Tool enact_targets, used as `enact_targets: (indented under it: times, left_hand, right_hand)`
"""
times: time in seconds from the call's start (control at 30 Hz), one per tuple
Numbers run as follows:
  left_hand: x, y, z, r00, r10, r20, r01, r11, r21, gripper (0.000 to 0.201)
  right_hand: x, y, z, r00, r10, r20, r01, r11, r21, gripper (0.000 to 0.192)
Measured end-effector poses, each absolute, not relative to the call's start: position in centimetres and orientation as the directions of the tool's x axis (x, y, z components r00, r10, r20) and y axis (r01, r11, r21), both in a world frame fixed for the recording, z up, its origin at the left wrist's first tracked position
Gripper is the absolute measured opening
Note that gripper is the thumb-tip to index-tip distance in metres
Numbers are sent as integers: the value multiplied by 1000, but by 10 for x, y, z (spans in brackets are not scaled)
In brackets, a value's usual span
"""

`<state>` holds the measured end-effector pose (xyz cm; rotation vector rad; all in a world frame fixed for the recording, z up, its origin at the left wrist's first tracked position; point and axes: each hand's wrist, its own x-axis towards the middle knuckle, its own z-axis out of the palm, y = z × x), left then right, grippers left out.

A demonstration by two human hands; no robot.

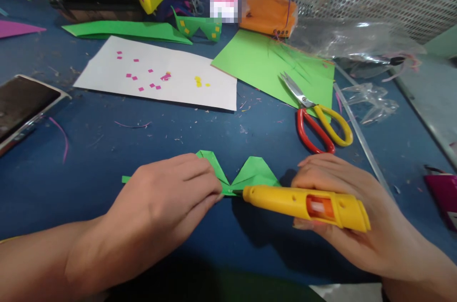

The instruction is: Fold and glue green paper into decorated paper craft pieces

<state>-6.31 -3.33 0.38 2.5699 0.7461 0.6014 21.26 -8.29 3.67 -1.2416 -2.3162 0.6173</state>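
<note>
On blue worktop [89,159], green bow-shaped folded paper [250,176]; left hand [167,197] fingers pinch its centre, right hand [342,206] at 3 o'clock grips yellow glue tool [307,203].

My left hand [167,197] pins the folded green paper [246,176] to the blue table [89,159]; my right hand [357,216] holds a yellow tool [307,203], probably a glue gun, its tip at the fold.

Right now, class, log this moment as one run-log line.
left hand: pinching folded green paper | right hand: holding yellow glue gun, nozzle at fold | scissors: beside, untouched
</note>
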Motion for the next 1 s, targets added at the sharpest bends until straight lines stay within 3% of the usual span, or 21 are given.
enact_targets:
  times: [0.27, 0.57, 0.73, 1.0]
  left_hand:
    - [-59, -30, 2, 701, 684, 204, 453, -647, 613, 21]
    - [-56, -25, 1, 604, 791, 104, 546, -505, 669, 11]
    - [-55, -23, 2, 625, 778, 58, 548, -491, 677, 14]
    - [-58, -25, -3, 628, 771, 105, 507, -507, 697, 17]
  right_hand:
    - [220, -85, 38, -466, 859, 210, 639, 491, -592, 12]
    - [217, -86, 37, -495, 844, 207, 632, 513, -581, 7]
    - [216, -86, 36, -512, 834, 206, 633, 528, -566, 8]
    - [220, -84, 38, -445, 851, 277, 604, 514, -609, 17]
